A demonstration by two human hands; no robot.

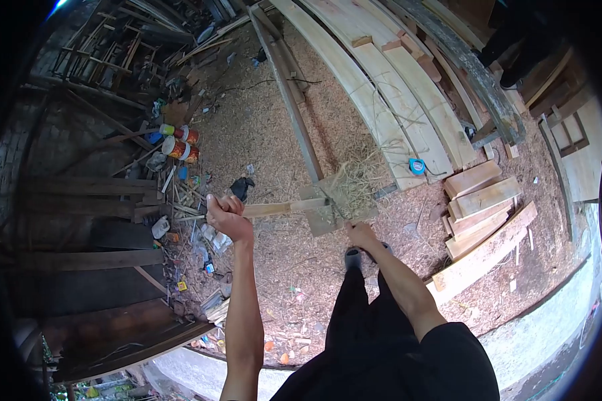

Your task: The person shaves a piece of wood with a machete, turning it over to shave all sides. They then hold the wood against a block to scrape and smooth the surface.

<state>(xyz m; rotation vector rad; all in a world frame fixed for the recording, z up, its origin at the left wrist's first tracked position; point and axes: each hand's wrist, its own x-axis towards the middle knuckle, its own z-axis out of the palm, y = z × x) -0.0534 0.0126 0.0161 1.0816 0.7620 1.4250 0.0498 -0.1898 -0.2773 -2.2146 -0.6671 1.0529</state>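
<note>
My left hand [227,217] is closed round the end of a pale wooden handle [267,210]. The handle runs right to a flat wooden board [321,220], together forming a shovel-like scoop held low over the floor. A heap of curly straw-coloured shavings [361,190] lies on and beyond the board. My right hand [361,235] is closed at the board's near edge, just in front of my shoes. A thin dark strip shows between that hand and the board, but what the fingers grip is hidden.
Long planks [381,100] lie at the upper right, with a blue tape measure [417,166] on their near end. Cut boards [481,200] are stacked at right. Paint cans [175,148] and litter lie left. A long beam [287,100] stretches ahead. Another person's legs [515,53] show at upper right.
</note>
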